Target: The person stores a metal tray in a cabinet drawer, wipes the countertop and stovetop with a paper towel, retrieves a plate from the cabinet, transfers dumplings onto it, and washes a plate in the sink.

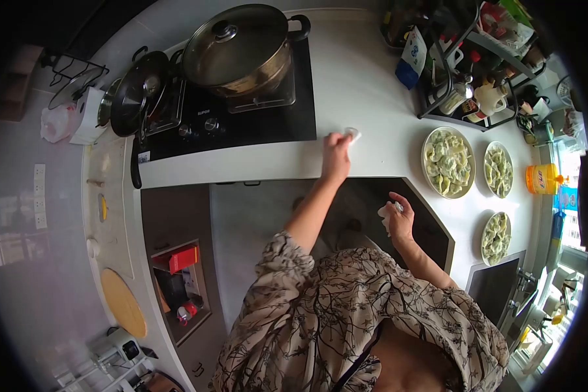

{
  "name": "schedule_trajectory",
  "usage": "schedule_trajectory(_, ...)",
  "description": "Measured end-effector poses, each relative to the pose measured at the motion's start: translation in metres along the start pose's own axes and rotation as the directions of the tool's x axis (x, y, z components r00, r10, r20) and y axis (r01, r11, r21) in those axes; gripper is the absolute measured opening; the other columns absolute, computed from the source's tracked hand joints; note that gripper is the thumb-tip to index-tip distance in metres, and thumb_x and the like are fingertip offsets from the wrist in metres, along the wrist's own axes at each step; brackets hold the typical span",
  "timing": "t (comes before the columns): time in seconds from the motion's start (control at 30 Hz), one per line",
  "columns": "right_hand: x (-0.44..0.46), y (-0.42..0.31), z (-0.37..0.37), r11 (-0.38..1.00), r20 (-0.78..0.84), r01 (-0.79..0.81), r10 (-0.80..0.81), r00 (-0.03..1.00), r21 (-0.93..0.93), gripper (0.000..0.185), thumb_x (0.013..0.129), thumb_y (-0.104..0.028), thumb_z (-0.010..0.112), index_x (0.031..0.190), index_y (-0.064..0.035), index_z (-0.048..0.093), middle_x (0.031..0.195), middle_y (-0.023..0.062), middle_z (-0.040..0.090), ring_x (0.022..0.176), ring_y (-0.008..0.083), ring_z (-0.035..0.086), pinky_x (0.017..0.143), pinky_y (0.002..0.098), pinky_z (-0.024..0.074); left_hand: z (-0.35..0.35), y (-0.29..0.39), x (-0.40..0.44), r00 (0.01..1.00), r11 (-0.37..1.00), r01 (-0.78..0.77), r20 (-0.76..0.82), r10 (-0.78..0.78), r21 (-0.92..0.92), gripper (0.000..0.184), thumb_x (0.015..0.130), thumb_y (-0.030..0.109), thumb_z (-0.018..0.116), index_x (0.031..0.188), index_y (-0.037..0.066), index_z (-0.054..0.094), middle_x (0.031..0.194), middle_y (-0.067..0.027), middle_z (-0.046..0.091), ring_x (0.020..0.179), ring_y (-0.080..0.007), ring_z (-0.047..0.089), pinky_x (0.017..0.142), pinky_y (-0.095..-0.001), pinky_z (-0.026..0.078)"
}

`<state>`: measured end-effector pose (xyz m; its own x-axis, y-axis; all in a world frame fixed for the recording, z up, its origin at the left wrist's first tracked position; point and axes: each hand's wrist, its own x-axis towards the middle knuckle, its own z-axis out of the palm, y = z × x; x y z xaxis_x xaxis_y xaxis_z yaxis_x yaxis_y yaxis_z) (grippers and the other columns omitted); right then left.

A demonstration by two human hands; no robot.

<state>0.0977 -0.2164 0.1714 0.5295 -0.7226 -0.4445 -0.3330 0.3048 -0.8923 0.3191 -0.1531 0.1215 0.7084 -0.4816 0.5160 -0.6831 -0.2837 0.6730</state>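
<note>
One white tissue (353,134) at front of left grip (336,157)

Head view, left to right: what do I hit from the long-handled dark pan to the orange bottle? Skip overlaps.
Long-handled dark pan → lidded pot → left hand → right hand → largest dumpling plate → orange bottle.

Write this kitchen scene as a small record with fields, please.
Left hand: holds a white wad at the counter, right of the stove
Right hand: holds crumpled white material, before the counter's edge
Stove: lidded pot on right; dark pan at left
Plates: three, dumplings on each
Rack: holds bottles, beyond the plates
</note>
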Motion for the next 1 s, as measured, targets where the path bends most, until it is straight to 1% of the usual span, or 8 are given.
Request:
schedule_trajectory(0.3, -0.01, 0.013, -0.028, 0.999, -0.102, -0.037, 0.035, 0.994, -0.018, 0.025, 0.084, -0.009, 0.056, 0.109, -0.0078, 0.058, 0.07, 0.0036, 0.059, 0.054, 0.0086, 0.053, 0.047, 0.022, 0.0431, -0.183, -0.189, 0.039, 0.845, 0.619, 0.528, -0.292, -0.447, 0.581, 0.037, 0.073, -0.007, 0.052, 0.108, -0.001, 0.058, 0.099, -0.0157, 0.051, 0.091, -0.029, 0.05, 0.079, -0.038, 0.043)
schedule_trajectory(0.4, -0.008, 0.031, -0.047, 0.999, -0.17, -0.047, 0.05, 0.984, 0.02, 0.026, 0.084, -0.008, 0.057, 0.109, -0.008, 0.058, 0.074, 0.0022, 0.058, 0.056, 0.0078, 0.052, 0.048, 0.0202, 0.042, -0.111, -0.171, 0.045, 0.912, 0.638, 0.406, -0.333, -0.239, 0.654, 0.039, 0.072, -0.006, 0.052, 0.11, -0.002, 0.058, 0.105, -0.0179, 0.049, 0.099, -0.0334, 0.045, 0.085, -0.0389, 0.041)
schedule_trajectory(0.57, -0.006, 0.029, -0.055, 0.999, -0.148, -0.034, 0.04, 0.988, 0.041, 0.025, 0.084, -0.01, 0.056, 0.109, -0.0102, 0.057, 0.068, 0.0039, 0.058, 0.049, 0.0091, 0.051, 0.042, 0.0221, 0.0407, 0.012, -0.052, 0.042, 0.992, 0.99, -0.048, 0.12, 0.032, 0.133, 0.023, 0.076, -0.005, 0.052, 0.096, 0.001, 0.062, 0.091, -0.0134, 0.053, 0.09, -0.0308, 0.048, 0.079, -0.0389, 0.04)
schedule_trajectory(0.83, 0.001, 0.021, -0.089, 0.994, -0.194, -0.042, 0.061, 0.979, 0.103, 0.024, 0.085, -0.011, 0.056, 0.109, -0.0097, 0.058, 0.071, 0.006, 0.06, 0.047, 0.0102, 0.051, 0.039, 0.023, 0.0401, -0.022, -0.053, -0.003, 0.926, 0.945, 0.238, -0.345, -0.152, 0.223, 0.019, 0.086, 0.0, 0.051, 0.103, -0.003, 0.059, 0.089, -0.0082, 0.046, 0.076, -0.0183, 0.048, 0.067, -0.0276, 0.042)
schedule_trajectory(0.87, 0.006, 0.027, -0.094, 0.99, -0.208, -0.042, 0.07, 0.976, 0.134, 0.024, 0.085, -0.012, 0.056, 0.109, -0.0088, 0.058, 0.072, 0.0061, 0.06, 0.049, 0.0103, 0.051, 0.04, 0.0232, 0.0409, 0.007, -0.049, -0.01, 0.821, 0.801, 0.352, -0.253, -0.513, -0.484, 0.018, 0.086, 0.001, 0.052, 0.103, -0.001, 0.06, 0.089, -0.0097, 0.048, 0.079, -0.0202, 0.049, 0.069, -0.0299, 0.042)
schedule_trajectory(0.9, 0.009, 0.03, -0.096, 0.985, -0.223, -0.044, 0.081, 0.971, 0.165, 0.024, 0.085, -0.012, 0.056, 0.109, -0.0079, 0.058, 0.073, 0.0061, 0.06, 0.05, 0.0105, 0.052, 0.042, 0.0234, 0.0417, 0.017, -0.011, -0.011, 0.993, 0.953, 0.0, -0.115, 0.036, 0.303, 0.018, 0.085, 0.001, 0.053, 0.102, 0.001, 0.06, 0.09, -0.0109, 0.049, 0.082, -0.023, 0.049, 0.071, -0.0328, 0.042)
schedule_trajectory(0.93, 0.009, 0.021, -0.096, 0.983, -0.258, -0.072, 0.115, 0.959, 0.171, 0.024, 0.085, -0.014, 0.057, 0.108, -0.0047, 0.059, 0.074, 0.0061, 0.06, 0.052, 0.0107, 0.053, 0.044, 0.0235, 0.0431, 0.063, -0.007, -0.018, 0.954, 0.934, 0.291, -0.013, -0.3, -0.207, 0.022, 0.083, -0.002, 0.053, 0.103, 0.002, 0.061, 0.091, -0.0126, 0.05, 0.086, -0.0262, 0.049, 0.075, -0.0349, 0.042)
schedule_trajectory(1.0, 0.017, 0.014, -0.106, 0.972, -0.273, -0.125, 0.177, 0.946, 0.197, 0.025, 0.086, -0.016, 0.057, 0.108, -0.0039, 0.059, 0.074, 0.0063, 0.06, 0.051, 0.011, 0.052, 0.044, 0.0236, 0.0431, 0.085, 0.046, -0.003, 0.978, 0.996, -0.001, 0.208, 0.02, -0.092, 0.022, 0.081, -0.001, 0.054, 0.101, 0.005, 0.062, 0.089, -0.0136, 0.052, 0.087, -0.0282, 0.05, 0.075, -0.0345, 0.042)
